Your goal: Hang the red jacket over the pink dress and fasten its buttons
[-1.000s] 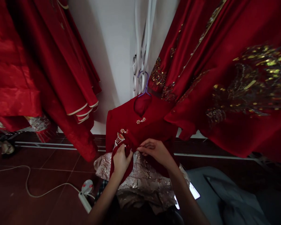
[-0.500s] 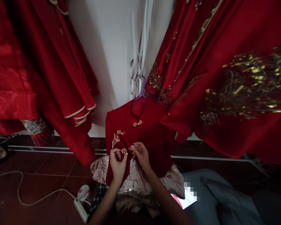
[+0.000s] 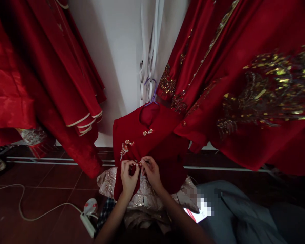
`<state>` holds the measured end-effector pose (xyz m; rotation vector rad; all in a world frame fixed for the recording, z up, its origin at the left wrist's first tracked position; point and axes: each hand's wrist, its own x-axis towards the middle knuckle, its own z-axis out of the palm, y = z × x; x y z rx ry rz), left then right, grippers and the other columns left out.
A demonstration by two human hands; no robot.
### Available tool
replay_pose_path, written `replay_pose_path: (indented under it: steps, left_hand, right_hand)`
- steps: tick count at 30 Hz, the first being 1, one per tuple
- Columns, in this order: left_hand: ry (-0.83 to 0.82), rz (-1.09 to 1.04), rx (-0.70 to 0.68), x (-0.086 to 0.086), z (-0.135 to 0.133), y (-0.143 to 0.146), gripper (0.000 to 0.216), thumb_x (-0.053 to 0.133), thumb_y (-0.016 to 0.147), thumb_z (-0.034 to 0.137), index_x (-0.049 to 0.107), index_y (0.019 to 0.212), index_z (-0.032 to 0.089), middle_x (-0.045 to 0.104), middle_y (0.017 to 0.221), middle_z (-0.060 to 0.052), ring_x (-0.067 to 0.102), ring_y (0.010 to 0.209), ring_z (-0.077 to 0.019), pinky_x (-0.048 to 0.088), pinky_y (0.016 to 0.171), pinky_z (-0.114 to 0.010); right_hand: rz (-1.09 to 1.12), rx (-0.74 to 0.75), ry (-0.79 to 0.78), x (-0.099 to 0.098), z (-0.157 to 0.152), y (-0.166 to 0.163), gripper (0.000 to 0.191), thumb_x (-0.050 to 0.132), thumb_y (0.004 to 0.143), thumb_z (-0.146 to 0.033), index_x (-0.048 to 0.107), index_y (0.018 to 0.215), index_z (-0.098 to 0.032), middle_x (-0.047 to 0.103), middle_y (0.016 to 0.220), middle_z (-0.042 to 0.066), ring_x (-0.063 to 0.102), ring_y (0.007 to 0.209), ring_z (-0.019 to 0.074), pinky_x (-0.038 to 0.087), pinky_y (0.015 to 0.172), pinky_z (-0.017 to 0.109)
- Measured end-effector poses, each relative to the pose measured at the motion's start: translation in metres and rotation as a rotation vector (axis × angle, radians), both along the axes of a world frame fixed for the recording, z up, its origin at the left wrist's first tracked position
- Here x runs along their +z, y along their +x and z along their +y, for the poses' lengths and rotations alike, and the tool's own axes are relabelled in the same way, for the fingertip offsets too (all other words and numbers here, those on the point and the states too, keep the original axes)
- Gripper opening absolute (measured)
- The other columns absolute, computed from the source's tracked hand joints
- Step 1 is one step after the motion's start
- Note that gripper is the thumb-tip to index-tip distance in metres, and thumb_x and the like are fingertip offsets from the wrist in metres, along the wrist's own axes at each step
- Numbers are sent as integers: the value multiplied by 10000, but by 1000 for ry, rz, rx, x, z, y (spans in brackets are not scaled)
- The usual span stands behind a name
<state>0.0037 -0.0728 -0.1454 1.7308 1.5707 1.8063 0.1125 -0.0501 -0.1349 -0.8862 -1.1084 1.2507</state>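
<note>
A small dark red velvet dress hangs on a purple hanger in front of me. It carries beaded frog clasps, one near the collar and one lower at the left. My left hand and my right hand meet at a third beaded clasp on the dress front. Both hands pinch the clasp and the fabric edge beside it, fingers curled. A pale gold brocade skirt lies bunched under my forearms.
Long red satin gowns hang at the left; a red gown with gold embroidery hangs at the right. A white wall stands behind. A white power strip and its cord lie on the dark tiled floor. Grey fabric lies at lower right.
Both hands have come together on the lower clasp; a second ago they gripped fabric a little lower. The view has shifted slightly, and the dress sits a bit higher and leftward in frame.
</note>
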Motion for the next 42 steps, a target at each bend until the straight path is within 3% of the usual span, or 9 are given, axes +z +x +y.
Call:
replay_pose_path:
  steps: [8, 16, 26, 42]
  left_hand:
    - [5, -24, 9, -3, 0, -2, 76, 624, 754, 187, 610, 828, 185, 514, 850, -30, 536, 791, -144, 456, 711, -260]
    - [35, -63, 56, -6, 0, -4, 62, 640, 746, 204, 591, 724, 173, 515, 819, -28, 537, 815, -153, 455, 724, -271]
    - [-20, -40, 39, -2, -15, -7, 124, 613, 768, 217, 671, 876, 194, 549, 907, -44, 562, 886, -165, 470, 797, -305]
    - [-44, -51, 18, -4, -18, -11, 180, 638, 764, 264, 695, 927, 212, 567, 917, -46, 575, 855, -155, 488, 773, -294]
  right_hand:
    - [-2, 43, -7, 3, -5, 2, 207, 615, 787, -376, 533, 885, -213, 540, 697, -31, 513, 494, 75, 474, 416, 188]
    - [-238, -109, 162, -5, -20, -10, 155, 543, 846, -325, 565, 950, -211, 570, 957, 51, 615, 789, 145, 567, 587, 252]
    - [-431, -198, 276, -13, -23, -8, 133, 516, 862, -276, 594, 948, -210, 592, 985, 73, 607, 868, 155, 540, 649, 251]
    - [-384, -150, 219, -17, -20, -9, 182, 527, 860, -312, 563, 1003, -206, 616, 992, 73, 642, 845, 156, 537, 690, 270]
